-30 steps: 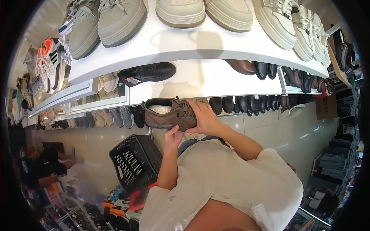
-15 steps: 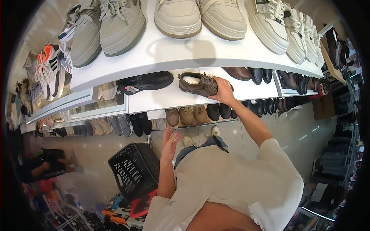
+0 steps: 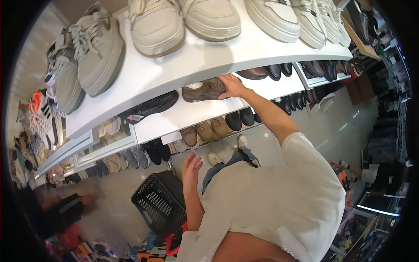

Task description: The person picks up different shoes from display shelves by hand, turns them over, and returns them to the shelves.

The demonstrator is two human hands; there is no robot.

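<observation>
On the white middle shelf a brown lace-up shoe (image 3: 203, 92) lies on its sole, partly under the edge of the upper shelf. My right hand (image 3: 233, 86) is on its toe end, with the thumb on the near side and the fingers over the top. To the left of it on the same shelf is a black shoe (image 3: 155, 107) with a tag. My left hand (image 3: 190, 168) hangs in the air above the floor, near the basket, its fingers apart and holding nothing.
Light sneakers (image 3: 214, 19) line the upper white shelf (image 3: 174, 70). Tan shoes (image 3: 211, 129) stand on the lower level. A black basket (image 3: 159, 203) is left of my body. People are visible at the far left and far right.
The view has turned and shifted. The brown shoe sits farther under the upper shelf's edge, and my right hand has moved with it. My left hand is still raised.
</observation>
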